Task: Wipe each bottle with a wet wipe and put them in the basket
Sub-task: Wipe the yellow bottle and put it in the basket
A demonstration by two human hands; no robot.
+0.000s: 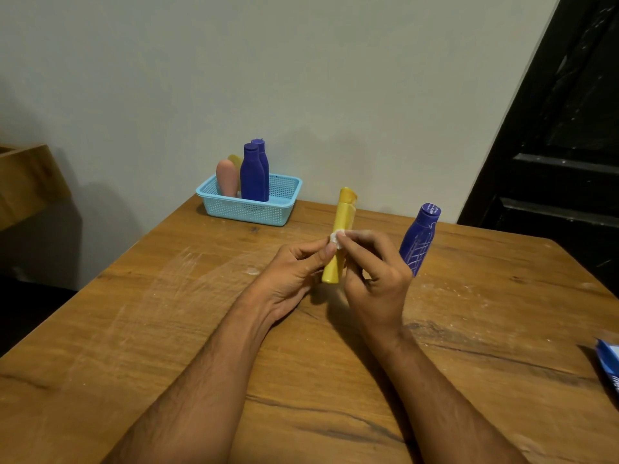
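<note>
A yellow bottle (341,229) stands upright on the wooden table (167,313) between my hands. My left hand (294,276) curls round its lower part. My right hand (371,272) pinches a small white wet wipe (336,238) against the bottle's side. A blue bottle (418,239) with white scribbles stands just right of my right hand. The light blue basket (254,209) at the table's far edge holds two blue bottles (253,175), a pink bottle (227,177) and a yellow one (236,160) behind it.
A blue and white wipe packet (608,366) lies at the table's right edge. A grey wall rises behind the table, a dark door (552,145) stands at the right, and a wooden ledge (26,182) juts in at the left.
</note>
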